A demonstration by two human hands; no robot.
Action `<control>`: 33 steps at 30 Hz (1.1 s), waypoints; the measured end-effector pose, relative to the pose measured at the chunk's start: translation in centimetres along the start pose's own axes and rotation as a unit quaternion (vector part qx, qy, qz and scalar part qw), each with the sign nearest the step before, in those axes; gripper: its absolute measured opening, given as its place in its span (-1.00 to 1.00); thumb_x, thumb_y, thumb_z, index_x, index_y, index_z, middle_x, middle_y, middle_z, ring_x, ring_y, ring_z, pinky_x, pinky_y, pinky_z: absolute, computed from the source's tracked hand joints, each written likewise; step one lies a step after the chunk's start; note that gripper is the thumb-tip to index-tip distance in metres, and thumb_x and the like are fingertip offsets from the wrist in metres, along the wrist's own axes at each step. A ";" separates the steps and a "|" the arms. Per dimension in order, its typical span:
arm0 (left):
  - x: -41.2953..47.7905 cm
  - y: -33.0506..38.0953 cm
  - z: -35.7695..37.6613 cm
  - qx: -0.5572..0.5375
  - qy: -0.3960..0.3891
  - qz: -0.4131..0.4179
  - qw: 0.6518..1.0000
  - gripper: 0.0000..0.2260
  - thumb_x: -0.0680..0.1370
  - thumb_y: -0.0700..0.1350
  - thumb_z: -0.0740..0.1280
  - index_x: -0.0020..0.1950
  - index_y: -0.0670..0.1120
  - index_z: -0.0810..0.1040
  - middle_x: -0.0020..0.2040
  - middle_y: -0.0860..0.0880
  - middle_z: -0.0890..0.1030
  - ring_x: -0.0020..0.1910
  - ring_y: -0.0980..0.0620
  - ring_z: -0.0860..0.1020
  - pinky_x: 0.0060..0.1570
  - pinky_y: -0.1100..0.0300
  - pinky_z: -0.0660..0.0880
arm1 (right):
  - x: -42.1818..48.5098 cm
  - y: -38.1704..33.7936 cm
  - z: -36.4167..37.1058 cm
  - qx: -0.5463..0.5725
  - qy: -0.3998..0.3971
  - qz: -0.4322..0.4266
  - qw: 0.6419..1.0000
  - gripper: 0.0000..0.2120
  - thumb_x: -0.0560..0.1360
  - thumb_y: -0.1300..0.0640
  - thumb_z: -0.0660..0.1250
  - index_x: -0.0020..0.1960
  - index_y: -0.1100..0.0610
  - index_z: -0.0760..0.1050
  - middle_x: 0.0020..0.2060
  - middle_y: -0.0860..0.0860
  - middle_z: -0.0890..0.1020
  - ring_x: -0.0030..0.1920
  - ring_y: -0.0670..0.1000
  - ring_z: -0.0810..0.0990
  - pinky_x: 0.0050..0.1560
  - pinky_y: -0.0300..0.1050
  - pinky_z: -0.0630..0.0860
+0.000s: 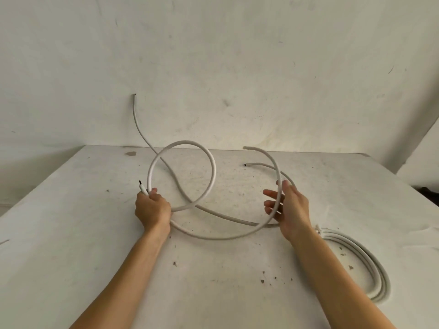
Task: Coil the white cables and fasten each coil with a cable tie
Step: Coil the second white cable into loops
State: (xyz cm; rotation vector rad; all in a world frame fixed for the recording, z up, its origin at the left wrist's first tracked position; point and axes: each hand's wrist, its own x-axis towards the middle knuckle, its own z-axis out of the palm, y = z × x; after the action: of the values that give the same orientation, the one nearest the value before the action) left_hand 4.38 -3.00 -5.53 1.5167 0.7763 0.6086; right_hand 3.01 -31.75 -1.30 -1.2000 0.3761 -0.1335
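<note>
Flat coil [356, 264]; cable [190, 148] looped upright.

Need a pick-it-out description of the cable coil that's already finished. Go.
Start from the white table and go to its near right edge, beside the person's right forearm. The finished coil lies flat there, several white turns stacked tight, a tie at its upper end. Unlike the cable in the hands, it has no sprawling loops.

We saw a scuffed white table [95, 233] bearing a finished cable coil [370, 264] at right and loose white cable [261, 165] farther back
</note>
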 end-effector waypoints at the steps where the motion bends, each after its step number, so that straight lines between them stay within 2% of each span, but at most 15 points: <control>1: -0.4 0.0 0.3 -0.008 -0.003 -0.002 1.000 -0.81 0.69 -0.15 0.16 0.14 -0.15 0.55 0.09 -0.20 0.67 -0.09 -0.20 0.68 -0.26 0.01 0.65 | -0.3 0.7 0.4 0.011 -0.013 -0.006 1.000 -0.78 0.73 0.06 0.21 0.23 0.12 0.57 -0.19 0.17 0.74 -0.44 0.04 0.61 -0.40 -0.08 0.60; 4: -1.3 0.0 0.5 0.018 -0.044 0.051 0.998 -0.81 0.71 -0.10 0.16 -0.03 -0.07 0.51 -0.07 -0.17 0.68 -0.37 -0.02 0.62 -0.47 0.15 0.53 | -0.8 2.4 1.8 0.015 -0.018 -0.035 0.999 -0.75 0.74 0.14 0.19 0.34 0.03 0.56 -0.29 0.06 0.57 -0.49 -0.05 0.43 -0.50 -0.18 0.43; 6: -1.8 0.4 0.1 0.045 -0.083 0.114 0.989 -0.77 0.72 -0.07 0.14 -0.08 -0.03 0.49 -0.13 -0.05 0.69 -0.46 0.07 0.63 -0.54 0.15 0.54 | -0.7 2.6 2.4 0.008 0.000 -0.068 0.998 -0.72 0.72 0.17 0.22 0.34 0.00 0.60 -0.39 -0.01 0.47 -0.51 -0.08 0.31 -0.56 -0.21 0.30; 8: -2.1 1.0 -0.3 0.044 -0.117 0.161 0.979 -0.78 0.73 -0.06 0.12 0.01 -0.07 0.51 -0.07 0.06 0.69 -0.42 0.12 0.68 -0.51 0.19 0.59 | -0.6 1.9 2.6 -0.024 0.001 -0.113 0.993 -0.73 0.71 0.19 0.25 0.29 -0.02 0.65 -0.44 -0.04 0.45 -0.52 -0.07 0.30 -0.57 -0.21 0.27; 10: -2.1 1.5 -0.6 0.020 -0.144 0.185 0.972 -0.80 0.73 -0.10 0.13 0.12 -0.14 0.52 0.01 0.06 0.69 -0.34 0.12 0.70 -0.42 0.26 0.62 | -0.5 0.8 2.5 -0.060 -0.019 -0.150 0.987 -0.72 0.70 0.21 0.26 0.24 -0.04 0.68 -0.46 -0.04 0.45 -0.52 -0.05 0.30 -0.56 -0.21 0.27; 12: -2.2 1.9 -0.8 -0.024 -0.173 0.176 0.969 -0.82 0.73 -0.11 0.14 0.12 -0.06 0.53 0.06 0.04 0.70 -0.25 0.08 0.73 -0.29 0.19 0.68 | -0.4 -0.2 2.5 -0.103 -0.045 -0.180 0.977 -0.70 0.70 0.21 0.26 0.23 -0.07 0.69 -0.46 -0.04 0.46 -0.52 -0.05 0.31 -0.56 -0.20 0.29; 15: -2.0 2.5 -1.0 -0.077 -0.179 0.174 0.965 -0.80 0.73 -0.06 0.14 0.19 0.00 0.55 -0.03 0.04 0.73 -0.20 0.03 0.73 -0.15 0.08 0.71 | -0.6 -1.2 2.5 -0.194 -0.079 -0.229 0.951 -0.70 0.69 0.19 0.27 0.23 -0.12 0.69 -0.44 -0.01 0.50 -0.50 -0.02 0.34 -0.54 -0.19 0.34; 18: -1.4 2.4 -1.3 -0.085 -0.240 0.219 0.942 -0.75 0.73 -0.02 0.13 0.34 0.06 0.51 -0.12 0.00 0.71 -0.34 0.03 0.65 -0.28 0.10 0.65 | -0.7 -1.4 2.6 -0.265 -0.099 -0.259 0.923 -0.71 0.69 0.18 0.28 0.26 -0.10 0.68 -0.44 -0.04 0.52 -0.45 0.00 0.37 -0.47 -0.16 0.39; 20: -1.7 2.0 -1.5 -0.064 -0.287 0.274 0.916 -0.70 0.73 0.01 0.13 0.44 0.14 0.46 -0.22 -0.03 0.64 -0.42 0.08 0.53 -0.37 0.19 0.57 | -0.8 -1.5 2.6 -0.289 -0.107 -0.266 0.914 -0.71 0.68 0.18 0.28 0.27 -0.08 0.67 -0.46 -0.11 0.53 -0.44 -0.03 0.39 -0.44 -0.17 0.42; 23: -2.3 1.9 -1.4 0.026 -0.275 0.383 0.881 -0.58 0.70 0.04 0.13 0.58 0.11 0.31 -0.30 0.01 0.59 -0.45 0.13 0.52 -0.40 0.33 0.53 | -0.6 -2.4 2.6 -0.282 -0.110 -0.258 0.918 -0.72 0.68 0.15 0.30 0.23 -0.13 0.69 -0.44 -0.09 0.56 -0.45 -0.08 0.43 -0.43 -0.22 0.43; 25: -2.4 2.3 -1.2 0.087 -0.274 0.421 0.860 -0.51 0.68 -0.04 0.20 0.62 0.04 0.23 -0.28 -0.05 0.60 -0.42 0.15 0.55 -0.38 0.38 0.55 | -0.4 -3.2 2.5 -0.278 -0.111 -0.251 0.921 -0.72 0.68 0.14 0.30 0.20 -0.15 0.70 -0.42 -0.05 0.57 -0.45 -0.07 0.44 -0.43 -0.20 0.42; 27: -2.7 2.6 -0.9 0.142 -0.280 0.424 0.850 -0.44 0.67 -0.15 0.25 0.64 0.02 0.14 -0.29 -0.08 0.55 -0.46 0.13 0.50 -0.35 0.25 0.61 | -0.5 -3.7 2.6 -0.282 -0.135 -0.249 0.917 -0.72 0.67 0.14 0.30 0.19 -0.16 0.70 -0.41 -0.05 0.57 -0.44 -0.08 0.44 -0.42 -0.19 0.41; 30: -3.4 2.8 -0.5 0.188 -0.264 0.438 0.839 -0.40 0.67 -0.18 0.26 0.66 -0.02 0.08 -0.30 0.05 0.50 -0.46 0.18 0.46 -0.19 0.14 0.68 | -1.4 -4.0 3.3 -0.340 -0.177 -0.298 0.875 -0.77 0.62 0.00 0.38 0.25 -0.15 0.68 -0.39 -0.12 0.63 -0.41 -0.15 0.53 -0.35 -0.28 0.48; 32: -3.7 2.8 -0.3 0.209 -0.236 0.452 0.834 -0.38 0.66 -0.18 0.28 0.66 -0.05 0.06 -0.22 -0.01 0.61 -0.38 0.12 0.57 -0.11 0.07 0.68 | -1.9 -4.0 4.0 -0.399 -0.187 -0.342 0.830 -0.66 0.52 -0.07 0.51 0.29 -0.13 0.65 -0.40 -0.16 0.63 -0.42 -0.18 0.54 -0.33 -0.34 0.50; 33: -3.9 2.8 -0.3 0.222 -0.212 0.459 0.834 -0.37 0.65 -0.17 0.30 0.65 -0.06 0.07 -0.20 -0.07 0.65 -0.35 0.05 0.60 -0.15 0.04 0.68 | -2.1 -3.9 4.4 -0.418 -0.185 -0.361 0.813 -0.60 0.49 -0.05 0.55 0.31 -0.10 0.64 -0.44 -0.15 0.58 -0.44 -0.18 0.52 -0.33 -0.38 0.48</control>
State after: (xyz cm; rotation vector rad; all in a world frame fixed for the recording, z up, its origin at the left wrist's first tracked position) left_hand 2.00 -5.87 -2.49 2.3603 -0.2449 0.7607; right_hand 2.98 -28.69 4.12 -2.1656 -0.4559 -0.4104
